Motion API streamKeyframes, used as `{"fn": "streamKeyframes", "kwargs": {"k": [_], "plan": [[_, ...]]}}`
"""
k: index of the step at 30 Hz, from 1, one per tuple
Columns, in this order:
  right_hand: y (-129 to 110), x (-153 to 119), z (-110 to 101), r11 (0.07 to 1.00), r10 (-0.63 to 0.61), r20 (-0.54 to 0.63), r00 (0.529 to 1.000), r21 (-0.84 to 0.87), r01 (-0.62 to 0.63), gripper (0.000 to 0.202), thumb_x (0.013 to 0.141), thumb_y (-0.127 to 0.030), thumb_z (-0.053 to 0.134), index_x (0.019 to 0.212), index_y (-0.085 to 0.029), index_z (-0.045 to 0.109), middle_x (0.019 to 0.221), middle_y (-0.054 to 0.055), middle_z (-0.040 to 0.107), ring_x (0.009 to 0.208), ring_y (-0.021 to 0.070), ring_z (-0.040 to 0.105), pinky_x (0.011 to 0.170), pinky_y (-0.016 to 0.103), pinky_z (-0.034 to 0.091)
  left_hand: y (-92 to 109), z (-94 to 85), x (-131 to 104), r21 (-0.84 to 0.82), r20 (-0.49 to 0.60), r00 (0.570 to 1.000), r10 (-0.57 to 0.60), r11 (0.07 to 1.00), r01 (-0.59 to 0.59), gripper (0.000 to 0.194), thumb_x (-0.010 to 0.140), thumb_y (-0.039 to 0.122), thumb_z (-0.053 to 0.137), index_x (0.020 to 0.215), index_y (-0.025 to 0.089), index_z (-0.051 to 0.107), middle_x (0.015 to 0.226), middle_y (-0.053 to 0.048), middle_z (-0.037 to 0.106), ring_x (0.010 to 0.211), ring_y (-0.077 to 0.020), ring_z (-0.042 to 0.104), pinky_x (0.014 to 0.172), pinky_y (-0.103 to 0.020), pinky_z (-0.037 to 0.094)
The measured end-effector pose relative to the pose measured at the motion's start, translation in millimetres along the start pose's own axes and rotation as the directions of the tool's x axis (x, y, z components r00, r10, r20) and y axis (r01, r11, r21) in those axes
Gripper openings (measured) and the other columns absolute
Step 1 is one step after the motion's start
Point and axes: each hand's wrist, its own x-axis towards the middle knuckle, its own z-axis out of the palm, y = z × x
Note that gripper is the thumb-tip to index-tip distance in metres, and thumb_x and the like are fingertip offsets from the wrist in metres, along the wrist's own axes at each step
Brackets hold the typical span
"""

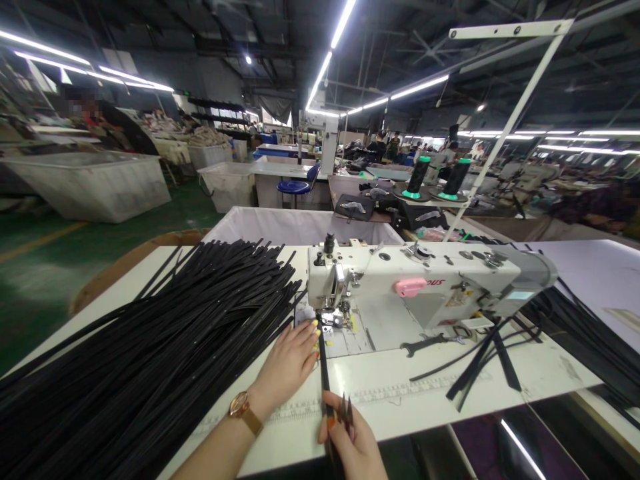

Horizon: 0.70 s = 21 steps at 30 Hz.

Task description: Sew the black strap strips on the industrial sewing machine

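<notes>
A narrow black strap (324,367) runs under the presser foot of a white sewing machine (380,270) and back toward me. Close to the foot, my left hand (290,350) lies with its fingers stretched out, their tips beside the strap's left edge. It wears a wristwatch (239,404). Nearer the table's front edge, my right hand (353,440) is closed round the strap, thumb and fingers pinching it. The same hand keeps a pair of thread snips (347,408) in its palm, blades pointing up and away.
A large heap of black straps (200,333) covers the table's left side. Right of the needle lie a wrench (424,344) and loose strap ends (483,367). A printed ruler (390,395) crosses the tabletop. Behind the machine stand a bin (280,223) and thread cones (417,177).
</notes>
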Motion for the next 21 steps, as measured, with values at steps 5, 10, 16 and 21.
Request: {"fn": "streamKeyframes", "kwargs": {"k": [5,10,16,21], "plan": [[-4.9,-1.2,2.1,1.0,0.011,-0.022,1.0,-0.002,-0.011,0.055,0.072,-0.053,0.066,0.108,-0.012,0.065,0.061,0.001,0.062,0.059,0.0167,0.05,0.063,0.032,0.037,0.6,0.0,-0.2,0.0,-0.003,1.0,-0.018,1.0,0.018,0.037,0.094,0.026,0.047,0.13,0.021,0.055,0.142,-0.009,0.052,0.131,-0.0274,0.046,0.11,-0.053,0.036],[-7.4,-2.0,1.8,1.0,0.01,-0.014,1.0,0.003,-0.01,0.054,0.072,-0.05,0.066,0.109,-0.011,0.065,0.062,0.0,0.062,0.058,0.0162,0.049,0.064,0.032,0.036,1.7,-1.3,0.2,-0.008,0.001,0.999,-0.039,0.999,0.039,0.036,0.094,0.025,0.047,0.129,0.021,0.056,0.142,-0.008,0.052,0.132,-0.027,0.045,0.111,-0.052,0.036],[-10.5,-2.0,2.2,1.0,0.01,-0.004,1.0,0.02,-0.01,0.05,0.072,-0.048,0.068,0.106,-0.012,0.064,0.06,0.0,0.064,0.055,0.0146,0.048,0.06,0.029,0.035,0.5,-1.0,0.2,-0.021,-0.014,1.0,-0.017,1.0,0.017,0.037,0.094,0.026,0.048,0.129,0.021,0.056,0.14,-0.009,0.054,0.131,-0.0275,0.047,0.11,-0.053,0.037],[-10.9,-2.6,1.8,1.0,0.01,0.025,1.0,0.026,-0.01,0.056,0.074,-0.053,0.067,0.11,-0.01,0.062,0.06,0.001,0.066,0.056,0.016,0.05,0.063,0.031,0.035,0.3,0.6,-0.7,-0.015,-0.023,1.0,-0.007,1.0,0.007,0.038,0.094,0.026,0.047,0.13,0.021,0.055,0.141,-0.009,0.053,0.131,-0.0276,0.046,0.11,-0.053,0.037]]}}
